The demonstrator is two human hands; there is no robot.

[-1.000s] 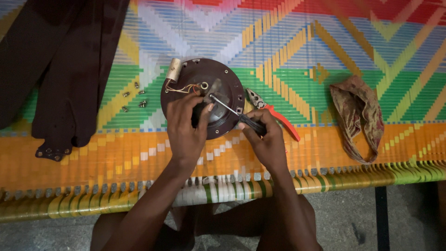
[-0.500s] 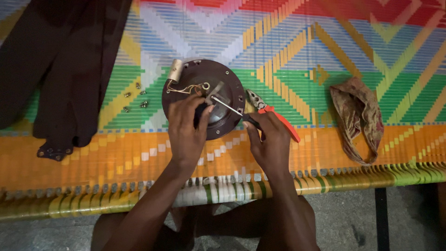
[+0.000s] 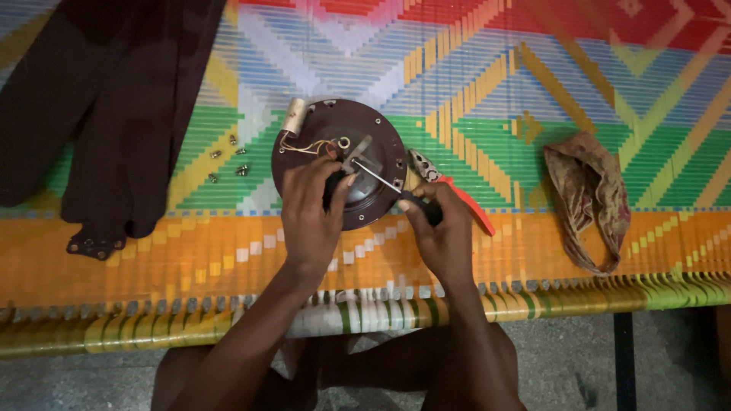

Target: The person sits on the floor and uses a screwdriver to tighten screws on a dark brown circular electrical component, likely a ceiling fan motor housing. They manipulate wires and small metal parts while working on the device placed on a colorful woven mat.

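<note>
A round dark brown motor housing (image 3: 373,137) lies on a colourful woven cot (image 3: 487,84), with thin wires and a pale cylindrical capacitor (image 3: 294,116) at its upper left. My left hand (image 3: 311,209) rests on the housing's middle and steadies it. My right hand (image 3: 442,232) grips the black handle of a screwdriver (image 3: 381,180), whose metal shaft points up-left at the housing's centre.
Red-handled pliers (image 3: 449,186) lie just right of the housing, partly behind my right hand. Several small screws (image 3: 228,160) sit to its left. Dark brown fan blades (image 3: 99,114) cover the left of the cot. A crumpled brown cloth (image 3: 590,198) lies at the right.
Both hands shifted slightly over the housing; the screwdriver tip stays at the centre. The housing and pliers have not moved.
</note>
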